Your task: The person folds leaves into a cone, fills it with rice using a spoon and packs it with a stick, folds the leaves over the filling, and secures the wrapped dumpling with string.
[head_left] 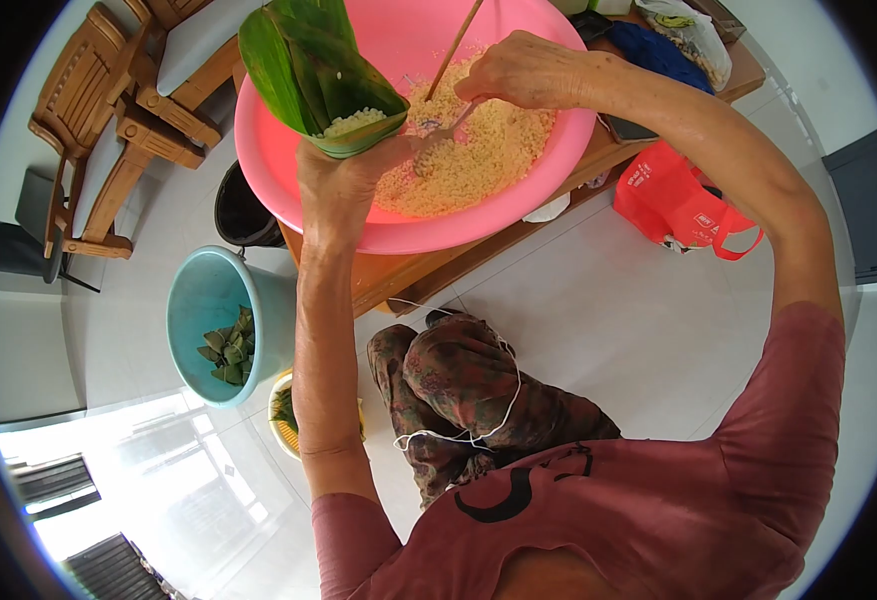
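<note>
My left hand [343,185] is closed around a cone of folded green leaves [303,65], held at the left side of a pink basin [398,238]. White rice [355,122] shows in the cone's mouth, and long leaf ends stand up behind it. Over the basin, my right hand [528,72] grips the handle of a metal spoon [446,132]. The spoon's bowl end is down at the yellowish rice [498,150], close to the left thumb. A thin wooden stick [455,48] stands slanted in the rice beside my right hand.
The basin rests on a wooden table [388,285]. Below left stand a blue-green bucket [198,350] holding leaf-wrapped bundles [228,348], a dark bin [243,210] and a yellow basket [283,425]. A red bag [673,195] sits on the floor at right. White string [503,420] lies across my legs.
</note>
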A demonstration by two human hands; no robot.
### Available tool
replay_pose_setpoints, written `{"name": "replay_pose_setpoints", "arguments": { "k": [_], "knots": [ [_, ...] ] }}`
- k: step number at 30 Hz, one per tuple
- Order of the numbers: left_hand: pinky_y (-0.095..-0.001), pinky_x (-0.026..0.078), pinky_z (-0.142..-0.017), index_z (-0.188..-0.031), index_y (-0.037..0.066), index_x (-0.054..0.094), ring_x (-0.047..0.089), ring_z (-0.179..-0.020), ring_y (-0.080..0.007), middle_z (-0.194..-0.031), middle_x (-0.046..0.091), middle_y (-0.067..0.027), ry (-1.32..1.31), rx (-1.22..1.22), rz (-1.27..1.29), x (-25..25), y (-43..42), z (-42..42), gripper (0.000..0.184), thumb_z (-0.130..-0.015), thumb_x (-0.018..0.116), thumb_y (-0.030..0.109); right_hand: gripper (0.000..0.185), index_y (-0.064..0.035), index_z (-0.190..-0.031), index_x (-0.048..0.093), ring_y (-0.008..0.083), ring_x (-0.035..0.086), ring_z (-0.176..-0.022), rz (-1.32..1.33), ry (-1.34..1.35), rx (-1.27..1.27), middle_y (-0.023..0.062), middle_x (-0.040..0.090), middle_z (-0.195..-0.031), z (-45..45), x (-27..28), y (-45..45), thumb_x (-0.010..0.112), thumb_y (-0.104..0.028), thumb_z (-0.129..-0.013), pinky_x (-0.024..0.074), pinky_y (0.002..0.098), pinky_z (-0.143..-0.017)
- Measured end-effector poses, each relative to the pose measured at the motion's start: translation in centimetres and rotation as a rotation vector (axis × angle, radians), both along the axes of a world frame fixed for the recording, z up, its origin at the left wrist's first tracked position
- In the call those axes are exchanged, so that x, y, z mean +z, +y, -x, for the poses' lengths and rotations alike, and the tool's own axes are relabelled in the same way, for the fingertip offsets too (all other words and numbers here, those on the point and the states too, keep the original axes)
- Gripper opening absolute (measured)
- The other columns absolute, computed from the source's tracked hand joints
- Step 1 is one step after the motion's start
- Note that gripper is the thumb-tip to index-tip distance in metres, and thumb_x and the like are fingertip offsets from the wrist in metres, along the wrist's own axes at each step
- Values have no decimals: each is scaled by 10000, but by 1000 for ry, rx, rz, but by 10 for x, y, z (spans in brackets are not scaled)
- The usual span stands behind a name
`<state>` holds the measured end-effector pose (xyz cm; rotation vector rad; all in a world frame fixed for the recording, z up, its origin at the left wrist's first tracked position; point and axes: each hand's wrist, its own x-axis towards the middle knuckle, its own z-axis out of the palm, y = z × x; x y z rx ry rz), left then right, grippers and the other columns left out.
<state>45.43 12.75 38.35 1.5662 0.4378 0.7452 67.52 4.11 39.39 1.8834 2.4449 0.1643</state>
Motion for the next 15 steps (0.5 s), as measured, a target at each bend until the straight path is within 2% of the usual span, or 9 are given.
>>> {"name": "replay_pose_setpoints", "arguments": {
  "k": [3, 9, 15],
  "knots": [
    [-250, 465, -688, -851, 24, 621, 574, -739, -112, -802, 624, -27, 19, 16, -20, 0, -1, -1, 262, -614, 730, 41, 102, -36, -773, 496, 295, 542, -609, 174, 57, -25, 117, 545, -647, 7, 10, -7, 527, -124, -814, 421, 380, -548],
    [-252, 462, -682, -851, 26, 617, 573, -732, -113, -792, 624, -26, 53, 21, -57, -1, 2, -3, 275, -606, 734, 62, 129, -28, -825, 576, 198, 529, -593, 400, 449, -65, 81, 551, -620, 5, 7, -9, 526, -145, -804, 401, 348, -556],
    [-254, 460, -679, -850, 34, 605, 567, -730, -112, -781, 611, -19, 29, 24, -37, -6, 5, -2, 281, -598, 727, 49, 167, -12, -790, 590, 122, 484, -539, 494, 456, -271, 29, 493, -559, 1, 29, -12, 528, -166, -806, 373, 297, -507]
  ]
}}
